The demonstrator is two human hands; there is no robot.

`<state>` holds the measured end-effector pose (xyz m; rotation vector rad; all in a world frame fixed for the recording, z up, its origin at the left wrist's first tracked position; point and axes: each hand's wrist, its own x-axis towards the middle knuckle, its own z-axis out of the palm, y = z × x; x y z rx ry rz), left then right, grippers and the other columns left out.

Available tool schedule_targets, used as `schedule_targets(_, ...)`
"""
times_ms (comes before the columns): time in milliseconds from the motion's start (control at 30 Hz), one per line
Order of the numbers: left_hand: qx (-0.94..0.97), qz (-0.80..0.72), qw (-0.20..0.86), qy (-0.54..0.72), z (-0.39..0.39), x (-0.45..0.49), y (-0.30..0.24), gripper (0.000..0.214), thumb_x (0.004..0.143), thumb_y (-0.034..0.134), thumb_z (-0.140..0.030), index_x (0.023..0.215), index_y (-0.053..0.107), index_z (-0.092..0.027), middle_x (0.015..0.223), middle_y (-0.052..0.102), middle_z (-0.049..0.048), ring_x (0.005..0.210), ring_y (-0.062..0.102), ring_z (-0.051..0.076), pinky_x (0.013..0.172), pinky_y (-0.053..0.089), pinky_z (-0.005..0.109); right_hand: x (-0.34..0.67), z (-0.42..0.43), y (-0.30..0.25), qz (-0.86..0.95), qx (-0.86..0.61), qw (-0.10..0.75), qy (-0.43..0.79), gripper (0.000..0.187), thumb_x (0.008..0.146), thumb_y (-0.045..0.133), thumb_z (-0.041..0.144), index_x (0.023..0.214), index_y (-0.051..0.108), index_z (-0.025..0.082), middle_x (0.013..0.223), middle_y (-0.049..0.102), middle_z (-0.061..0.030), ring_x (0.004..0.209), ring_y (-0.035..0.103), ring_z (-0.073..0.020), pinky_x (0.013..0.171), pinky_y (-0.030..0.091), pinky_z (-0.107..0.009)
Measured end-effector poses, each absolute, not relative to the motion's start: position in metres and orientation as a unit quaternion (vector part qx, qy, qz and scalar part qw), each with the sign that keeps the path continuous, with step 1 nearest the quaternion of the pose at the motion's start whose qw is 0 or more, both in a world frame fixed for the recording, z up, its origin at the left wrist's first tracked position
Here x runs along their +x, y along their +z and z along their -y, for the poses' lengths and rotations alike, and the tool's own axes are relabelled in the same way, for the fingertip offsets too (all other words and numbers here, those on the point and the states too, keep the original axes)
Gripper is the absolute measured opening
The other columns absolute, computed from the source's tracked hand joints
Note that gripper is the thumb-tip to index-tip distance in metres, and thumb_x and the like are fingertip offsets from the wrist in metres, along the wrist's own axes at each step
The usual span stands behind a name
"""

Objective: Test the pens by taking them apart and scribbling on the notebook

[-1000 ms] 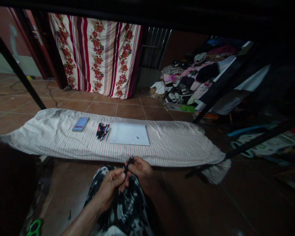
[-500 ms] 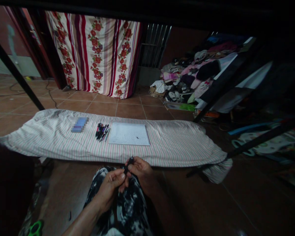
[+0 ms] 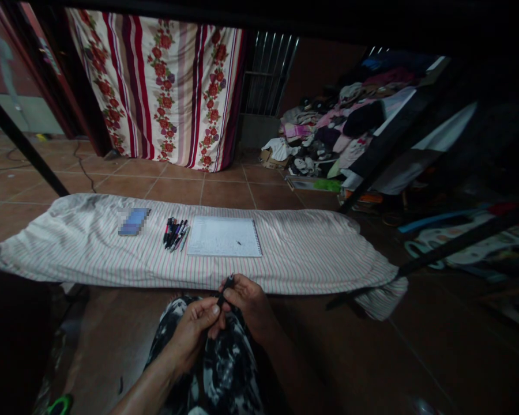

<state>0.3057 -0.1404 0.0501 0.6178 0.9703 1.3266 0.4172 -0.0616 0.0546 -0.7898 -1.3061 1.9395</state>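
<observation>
Left hand (image 3: 198, 320) and right hand (image 3: 247, 297) pinch a black pen (image 3: 225, 289) by the bench's (image 3: 307, 248) near edge. Light, steady grip imo

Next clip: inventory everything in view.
Striped cloth: one, whitish, centre
Spiral notebook: one, white, on cloth
Slender pens: several, mostly dark, left of notebook
Pixelated rectangle: one, blue, left of pens
Slim penlike object: one, black, lower centre
Floral curtain: one, red and cream, background
Heaped clothes: uncountable, mixed, upper right
Straight posts: several, black, both sides
Tiled floor: one, brown, around cloth
Rounded object: one, green, lower left
Patterned trousers: one pair, black and white, lower centre
Left hand, right hand: one each, bare, gripping penlike object
</observation>
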Motion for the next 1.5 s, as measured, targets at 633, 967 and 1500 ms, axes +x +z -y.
schedule_targets(633,0.271,-0.428,0.634,0.584,0.140,0.305,0.043,0.028,0.071,0.064,-0.038,0.074,0.064,-0.011,0.051,0.049,-0.0033,0.044,0.033,0.005,0.049,0.021,0.021,0.416,0.060,0.049,0.512,-0.308,0.303,0.742,0.025,0.065,0.067,0.038,0.076,0.057,0.018,0.055,0.053,0.0054,0.048,0.049,-0.0080,0.052,0.038,-0.022)
schedule_targets(967,0.265,-0.427,0.632,0.590,0.147,0.303,0.050,0.026,0.070,0.065,-0.037,0.071,0.063,-0.011,0.050,0.048,-0.0037,0.043,0.032,0.004,0.048,0.020,0.020,0.416,0.067,0.052,0.493,-0.296,0.316,0.754,0.029,0.067,0.067,0.038,0.083,0.063,0.014,0.062,0.058,0.0008,0.054,0.051,-0.0093,0.056,0.039,-0.024)
schedule_targets(1500,0.282,-0.427,0.624,0.590,0.157,0.304,0.048,0.028,0.073,0.063,-0.037,0.065,0.061,-0.011,0.052,0.047,-0.0022,0.045,0.032,0.005,0.048,0.021,0.020,0.418,0.075,0.052,0.493,-0.266,0.305,0.770,0.029,0.068,0.068,0.038,0.084,0.064,0.014,0.060,0.056,0.0011,0.055,0.052,-0.0101,0.055,0.041,-0.024)
